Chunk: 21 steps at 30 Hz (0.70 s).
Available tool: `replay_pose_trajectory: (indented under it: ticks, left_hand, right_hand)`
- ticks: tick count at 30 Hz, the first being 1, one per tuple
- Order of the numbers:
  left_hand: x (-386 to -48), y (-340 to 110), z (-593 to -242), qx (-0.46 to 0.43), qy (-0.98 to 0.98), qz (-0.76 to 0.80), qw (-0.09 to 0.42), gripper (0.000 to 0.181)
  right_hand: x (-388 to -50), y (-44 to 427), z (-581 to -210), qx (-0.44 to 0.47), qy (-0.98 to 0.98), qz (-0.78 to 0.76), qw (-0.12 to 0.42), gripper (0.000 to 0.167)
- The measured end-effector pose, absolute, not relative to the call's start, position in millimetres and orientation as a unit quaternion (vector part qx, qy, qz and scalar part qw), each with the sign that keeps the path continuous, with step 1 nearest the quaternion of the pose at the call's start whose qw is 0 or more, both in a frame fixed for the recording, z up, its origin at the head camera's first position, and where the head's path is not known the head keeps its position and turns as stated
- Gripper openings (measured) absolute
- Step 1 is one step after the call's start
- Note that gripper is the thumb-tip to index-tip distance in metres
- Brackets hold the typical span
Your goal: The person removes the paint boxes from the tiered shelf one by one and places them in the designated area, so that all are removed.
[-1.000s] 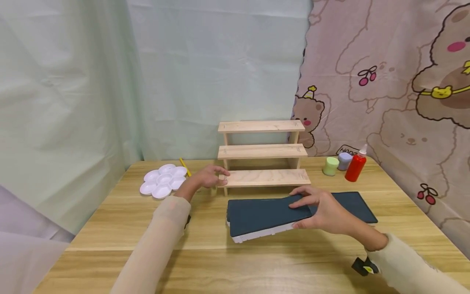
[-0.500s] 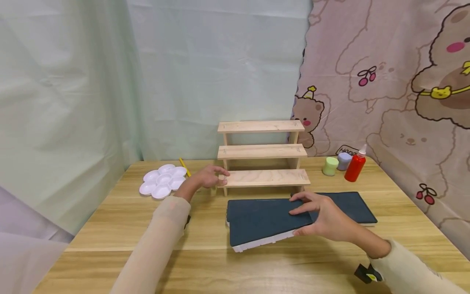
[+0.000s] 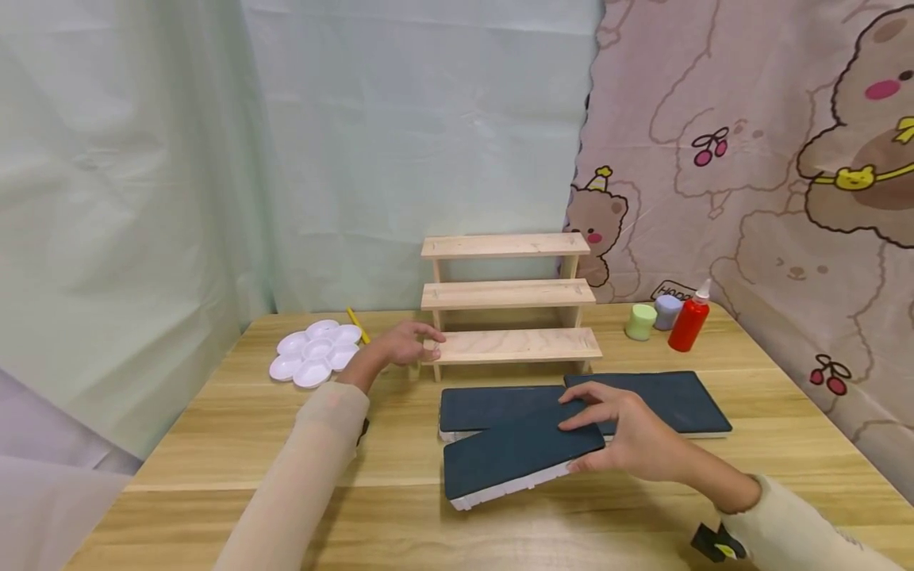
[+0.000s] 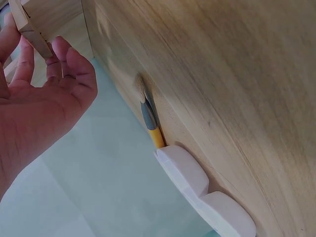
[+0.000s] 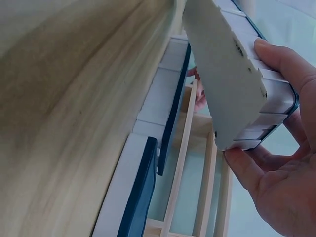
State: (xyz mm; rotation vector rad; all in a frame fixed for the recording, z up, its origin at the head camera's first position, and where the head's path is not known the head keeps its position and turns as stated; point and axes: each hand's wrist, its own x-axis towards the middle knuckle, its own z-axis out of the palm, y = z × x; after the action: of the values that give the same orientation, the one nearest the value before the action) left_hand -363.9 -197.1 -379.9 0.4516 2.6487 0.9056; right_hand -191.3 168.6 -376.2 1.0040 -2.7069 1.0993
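Note:
My right hand (image 3: 631,436) grips one end of a flat white box with a dark blue top (image 3: 517,452), thumb on the near side and fingers over the far side. In the right wrist view, its pale underside (image 5: 222,74) shows, tilted and raised off the table. A second dark-topped box (image 3: 478,406) lies behind it, and a third dark-topped box (image 3: 674,400) lies to the right. My left hand (image 3: 407,342) pinches the left end of the lowest shelf of a three-step wooden rack (image 3: 517,342). The left wrist view shows fingers and thumb about the board's end (image 4: 32,34).
A white flower-shaped palette (image 3: 317,349) lies at the left, with a yellow-handled brush (image 4: 152,118) beside it. Green (image 3: 641,322) and lilac (image 3: 667,312) jars stand near a red bottle (image 3: 689,321) at the back right. Curtains hang behind the table.
My right hand has drawn the held box toward me, uncovering more of the box behind it. My left hand has stayed at the rack's lowest shelf.

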Motion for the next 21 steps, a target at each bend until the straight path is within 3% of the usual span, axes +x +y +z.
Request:
replay_pose_trajectory:
  ticks: [21]
  left_hand:
    - [-363,-196,-376,0.157,0.925,0.305,0.161,0.033]
  right_hand:
    - [-179,162,-393,0.292,-0.890,0.351,0.011,0.034]
